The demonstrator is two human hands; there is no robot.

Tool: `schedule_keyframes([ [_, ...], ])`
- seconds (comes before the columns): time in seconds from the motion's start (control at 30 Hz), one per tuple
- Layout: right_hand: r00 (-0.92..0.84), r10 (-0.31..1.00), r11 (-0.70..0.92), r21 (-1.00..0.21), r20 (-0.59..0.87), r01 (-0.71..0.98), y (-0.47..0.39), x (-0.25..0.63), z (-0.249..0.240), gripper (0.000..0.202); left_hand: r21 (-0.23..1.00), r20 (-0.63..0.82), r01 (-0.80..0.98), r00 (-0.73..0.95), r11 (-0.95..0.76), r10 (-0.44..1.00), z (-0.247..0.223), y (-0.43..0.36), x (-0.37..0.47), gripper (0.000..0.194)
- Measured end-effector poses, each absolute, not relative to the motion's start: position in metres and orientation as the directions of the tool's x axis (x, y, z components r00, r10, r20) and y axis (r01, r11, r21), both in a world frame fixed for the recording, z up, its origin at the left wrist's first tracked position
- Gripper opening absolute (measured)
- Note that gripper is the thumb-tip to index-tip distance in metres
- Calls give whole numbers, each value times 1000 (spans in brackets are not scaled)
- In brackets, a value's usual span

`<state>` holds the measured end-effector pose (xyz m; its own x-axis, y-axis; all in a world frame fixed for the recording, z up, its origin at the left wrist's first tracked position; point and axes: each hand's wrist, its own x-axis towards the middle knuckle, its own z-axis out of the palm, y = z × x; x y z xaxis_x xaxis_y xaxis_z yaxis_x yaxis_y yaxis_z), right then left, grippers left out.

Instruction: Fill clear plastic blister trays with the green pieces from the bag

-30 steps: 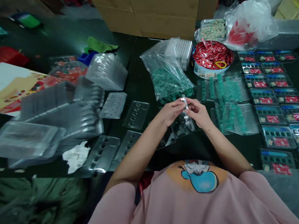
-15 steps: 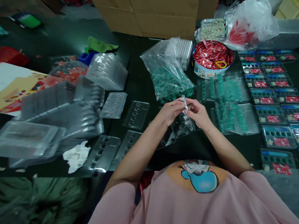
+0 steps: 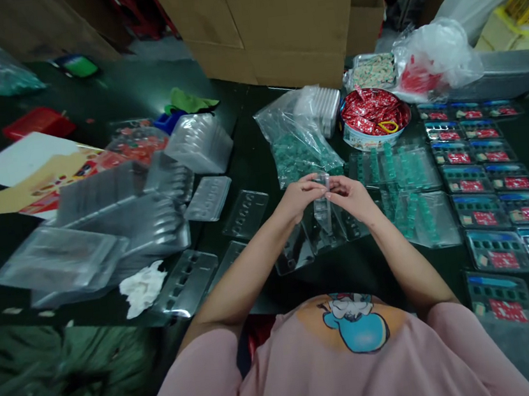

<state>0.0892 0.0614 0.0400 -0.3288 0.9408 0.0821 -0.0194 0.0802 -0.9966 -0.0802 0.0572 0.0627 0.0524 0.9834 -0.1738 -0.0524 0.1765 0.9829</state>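
My left hand (image 3: 300, 198) and my right hand (image 3: 352, 197) meet near the middle of the table, fingers closed on a clear plastic blister tray (image 3: 325, 217). The tray is tilted up on edge, and my fingertips hide its upper part. Under and beside it lie other clear trays (image 3: 295, 250). Just beyond my hands sits a clear bag (image 3: 294, 149) of small green pieces. To the right of my right hand, clear sheets or trays carry rows of green pieces (image 3: 412, 215).
At right stand rows of filled trays (image 3: 484, 219) with red packets. Behind them is a round tin (image 3: 373, 139) of red packets. Stacks of clear trays (image 3: 116, 206) and a white crumpled cloth or tissue (image 3: 143, 288) lie at left. A cardboard box (image 3: 276, 23) stands at the back.
The camera view has shifted slightly, so the table things appear lower. The clear tray between my hands has turned a little; both hands still hold it.
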Motion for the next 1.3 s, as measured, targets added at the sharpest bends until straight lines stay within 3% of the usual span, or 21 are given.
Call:
schedule_keyframes([
  [0.37,-378,925,45,-999,41,2,59,88,38,52,990,-138,22,81,136,987,61,59,-88,21],
  [0.6,-335,938,124,-989,91,80,61,81,27,42,951,-35,308,21,27,999,59,55,-83,13],
  [0.77,-250,958,191,-965,144,177,60,71,25,47,889,99,453,-38,-71,994,61,52,-79,8],
  [0.87,-206,963,221,-949,175,223,60,68,26,48,872,156,478,-66,-106,986,63,51,-82,8],
  [1.17,-126,913,400,-787,388,470,58,58,35,32,919,112,387,-81,-72,990,64,37,-83,10],
  [1.3,-161,899,433,-773,407,463,57,49,37,30,903,155,419,-115,-93,981,65,34,-83,14],
])
